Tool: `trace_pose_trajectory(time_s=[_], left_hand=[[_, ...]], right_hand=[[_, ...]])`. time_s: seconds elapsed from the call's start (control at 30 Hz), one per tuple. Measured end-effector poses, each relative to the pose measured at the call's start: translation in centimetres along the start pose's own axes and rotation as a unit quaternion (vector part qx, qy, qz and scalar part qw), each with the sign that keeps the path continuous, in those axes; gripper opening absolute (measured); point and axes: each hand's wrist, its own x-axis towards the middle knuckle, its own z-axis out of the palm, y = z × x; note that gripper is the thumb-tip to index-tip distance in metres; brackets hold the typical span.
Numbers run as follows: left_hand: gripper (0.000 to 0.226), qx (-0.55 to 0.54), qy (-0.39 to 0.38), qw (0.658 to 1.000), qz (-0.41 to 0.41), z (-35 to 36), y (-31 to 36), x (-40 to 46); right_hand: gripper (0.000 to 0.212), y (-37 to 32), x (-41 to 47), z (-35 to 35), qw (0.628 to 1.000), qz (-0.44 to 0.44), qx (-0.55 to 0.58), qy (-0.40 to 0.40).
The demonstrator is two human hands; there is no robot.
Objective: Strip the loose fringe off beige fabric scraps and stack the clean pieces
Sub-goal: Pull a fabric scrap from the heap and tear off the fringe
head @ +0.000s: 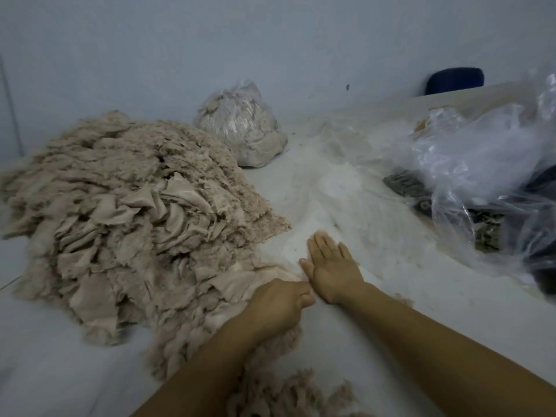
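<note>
Work surface: a pale white table top (54,365); we see it run from our near edge to the grey-blue wall (270,40) at 12 o'clock.
Main stock: a large heap of beige fabric scraps (120,212), frayed at the edges, filling the table from 9 to 11 o'clock; its near fringe reaches our hands.
Left hand: our left hand (275,305), back up, fingers curled down into the near edge of the heap at about 6 o'clock; it grips a beige scrap, though the fingertips are hidden under the knuckles.
Right hand: our right hand (331,266), just beside the left at its 1 o'clock, laid flat with fingers straight and close together, thumb spread toward the heap; it presses on the bare table and holds nothing.
Loose fringe: a tuft of beige fluff (288,395) at the bottom edge, between our forearms, near 6 o'clock.
Filled bag: a clear plastic bag (240,127) stuffed with beige material, at 12 o'clock behind the heap.
Plastic sheeting: crumpled clear plastic bags (481,164) at 2 to 3 o'clock, with dark contents showing through that we cannot identify.
Seat: a dark blue chair back (454,81) at 1 o'clock, beyond the table.
</note>
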Motion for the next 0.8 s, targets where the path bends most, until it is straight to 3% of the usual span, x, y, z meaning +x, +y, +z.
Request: trace_pose_trajectory(time_s=[0.33,0.5,0.67,0.8], left_hand=[[0.04,-0.081,-0.029,0.995,0.043,-1.5,-0.8,-1.9],[0.043,-0.053,0.045,0.997,-0.022,-0.4,-0.5,-1.3],[0.035,-0.02,0.084,0.996,-0.035,0.4,1.2,0.6],[0.028,0.061,0.086,0.994,0.021,1.2,2.0,1.9]], right_hand=[[0.063,-0.3,0.3,0.1,1.0,-0.019,0.004,-0.005],[0.065,-0.6,0.6,-1.3,0.999,-0.011,0.026,-0.047],[0.062,-1.6,1.6,-2.7,0.982,0.041,0.136,0.126],[0.068,-0.5,1.2,-0.8,0.99,0.06,0.103,0.077]])
